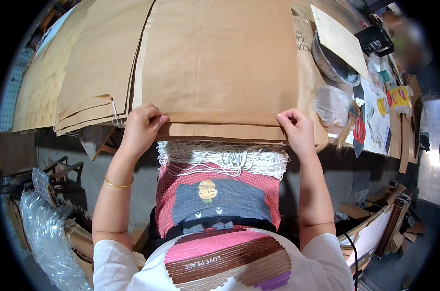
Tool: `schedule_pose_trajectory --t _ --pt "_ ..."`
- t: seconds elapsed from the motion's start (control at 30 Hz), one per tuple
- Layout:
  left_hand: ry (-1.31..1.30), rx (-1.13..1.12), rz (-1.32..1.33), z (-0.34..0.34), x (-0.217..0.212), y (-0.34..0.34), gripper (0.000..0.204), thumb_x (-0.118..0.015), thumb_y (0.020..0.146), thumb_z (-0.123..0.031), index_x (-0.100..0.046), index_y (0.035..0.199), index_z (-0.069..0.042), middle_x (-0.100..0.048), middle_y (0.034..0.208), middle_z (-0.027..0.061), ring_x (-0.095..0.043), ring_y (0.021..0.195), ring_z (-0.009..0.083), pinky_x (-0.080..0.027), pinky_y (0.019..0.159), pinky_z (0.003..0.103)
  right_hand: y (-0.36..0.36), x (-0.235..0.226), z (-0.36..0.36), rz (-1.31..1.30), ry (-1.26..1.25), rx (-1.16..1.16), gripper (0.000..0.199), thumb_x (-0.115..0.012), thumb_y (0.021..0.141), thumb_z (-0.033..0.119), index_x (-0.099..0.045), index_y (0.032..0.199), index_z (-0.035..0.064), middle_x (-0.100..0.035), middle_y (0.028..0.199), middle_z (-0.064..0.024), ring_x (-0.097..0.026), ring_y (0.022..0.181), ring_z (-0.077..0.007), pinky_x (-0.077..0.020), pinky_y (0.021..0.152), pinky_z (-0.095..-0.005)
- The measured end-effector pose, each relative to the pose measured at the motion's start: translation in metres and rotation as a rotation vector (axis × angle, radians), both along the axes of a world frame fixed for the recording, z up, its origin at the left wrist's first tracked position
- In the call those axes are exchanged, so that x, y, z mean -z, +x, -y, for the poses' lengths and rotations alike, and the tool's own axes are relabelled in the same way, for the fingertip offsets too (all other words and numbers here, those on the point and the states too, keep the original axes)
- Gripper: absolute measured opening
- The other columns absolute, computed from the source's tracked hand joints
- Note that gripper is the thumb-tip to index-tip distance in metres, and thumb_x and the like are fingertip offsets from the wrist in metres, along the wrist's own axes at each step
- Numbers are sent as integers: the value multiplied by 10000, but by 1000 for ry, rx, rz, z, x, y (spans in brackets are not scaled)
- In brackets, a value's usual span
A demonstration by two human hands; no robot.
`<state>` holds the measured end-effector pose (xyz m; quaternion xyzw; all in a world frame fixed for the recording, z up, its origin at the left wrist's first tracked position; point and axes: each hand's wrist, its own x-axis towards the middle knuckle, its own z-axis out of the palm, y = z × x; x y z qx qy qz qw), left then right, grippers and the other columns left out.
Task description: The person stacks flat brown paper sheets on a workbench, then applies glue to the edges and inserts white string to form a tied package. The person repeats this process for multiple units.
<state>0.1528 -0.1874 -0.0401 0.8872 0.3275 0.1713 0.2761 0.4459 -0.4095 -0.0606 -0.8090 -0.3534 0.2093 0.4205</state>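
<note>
A large brown paper sack (220,63) lies flat on the table in front of me, its near edge turned over in a folded strip (224,118). My left hand (143,127) pinches the left end of that fold, fingers curled and thumb pressed on the paper. At the right end, my right hand (297,129) holds the same fold between thumb and fingers. A bundle of white cords (224,160) lies across my lap just below the sack's edge, over a red checked apron (165,199) with a blue patch.
More brown sacks (101,63) with white string ties are stacked to the left. At right stand a dark bowl (326,63) under a pale board (338,39), a plastic-wrapped block (333,105), red-handled scissors (359,130) and a black container (375,41). Clear plastic strips (50,237) hang lower left.
</note>
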Motion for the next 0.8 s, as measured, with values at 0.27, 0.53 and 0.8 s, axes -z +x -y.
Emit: schedule_pose_trajectory --t 0.27,0.53,0.8 --pt "366 -261 -294 26 7 20 178 -573 860 -106 -545 1017 -27 -587 880 163 -590 791 352 -468 654 434 -20 14 -7 843 -90 16 186 -659 794 142 -597 943 49 -599 891 -107 -579 800 -270 -457 688 -395" --pt "360 135 -440 64 10 34 1212 -671 597 -668 -205 1401 110 -201 1480 280 -178 1397 380 -137 1150 463 -96 16 -33 766 -214 -361 898 -608 811 490 -238 1424 -52 -232 1490 -224 -213 1393 -332 -128 1150 -455" --pt "250 -83 -71 32 27 -13 773 -606 867 -299 -212 1416 75 -196 1484 277 -161 1396 406 -172 1135 453 -30 16 15 765 -284 156 661 -651 832 272 -381 1304 -103 -303 1434 -262 -311 1316 -406 -291 1062 -461"
